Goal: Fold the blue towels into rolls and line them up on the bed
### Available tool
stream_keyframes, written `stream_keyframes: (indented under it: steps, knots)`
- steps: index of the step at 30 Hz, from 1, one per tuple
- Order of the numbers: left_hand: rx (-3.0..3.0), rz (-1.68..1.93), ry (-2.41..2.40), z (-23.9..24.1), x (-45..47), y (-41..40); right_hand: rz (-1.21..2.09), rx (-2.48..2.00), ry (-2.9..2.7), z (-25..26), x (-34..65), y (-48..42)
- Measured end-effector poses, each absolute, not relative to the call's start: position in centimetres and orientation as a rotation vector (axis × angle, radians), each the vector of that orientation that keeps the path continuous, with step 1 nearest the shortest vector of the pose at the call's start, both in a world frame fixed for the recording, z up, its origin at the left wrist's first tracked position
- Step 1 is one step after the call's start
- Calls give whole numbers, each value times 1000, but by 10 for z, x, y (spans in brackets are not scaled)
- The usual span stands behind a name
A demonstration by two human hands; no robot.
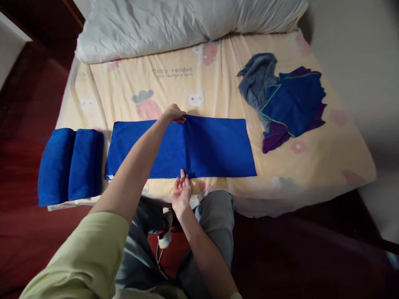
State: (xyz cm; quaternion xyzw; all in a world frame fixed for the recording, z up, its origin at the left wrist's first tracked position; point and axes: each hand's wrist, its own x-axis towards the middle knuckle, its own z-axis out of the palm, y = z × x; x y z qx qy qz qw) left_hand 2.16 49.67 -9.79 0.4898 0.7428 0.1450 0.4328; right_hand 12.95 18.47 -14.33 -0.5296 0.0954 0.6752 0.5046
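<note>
Pale yellow bedding (218, 74) printed with cartoon rabbits covers the bed in front of you, and dark red floor runs along its near and left sides. A long blue towel (215, 145), folded into a flat strip, lies across the sheet between your two hands.

Your left hand (175, 113) reaches to the far long edge of the towel, about midway along it; the fingers curl down over that edge and seem to pinch the cloth, though the grip itself is hidden under the knuckles. Your right hand (181, 191) sits at the near long edge, directly opposite — palm up, fingers straight and loose, their tips just touching the hem and holding nothing.

Left of your left fingers, well apart, two folded blue towels (70, 164) lie side by side at the bed's edge. Right of both hands, beyond the strip's end, a loose heap of cloths (286, 104) — grey, dark blue with green trim, and purple — rests on the sheet. Beyond your left fingertips, white pillows (174, 25) line the head of the bed.
</note>
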Motion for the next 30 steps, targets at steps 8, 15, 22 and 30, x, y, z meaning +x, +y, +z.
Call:
stream_keyframes:
  steps: [8,15,22,30]
  knots:
    - [1358,152,1837,-109,19,492,1630,-1188,331,-147,128,184]
    - [1824,49,1979,-128,0,503,1650,-1187,246,-152,124,182]
    - [1737,228,1953,-125,-8,500,1594,-1250,221,-151,123,186]
    - [1653,525,1932,-34,-8,479,1205,-1447,-249,-145,145,182]
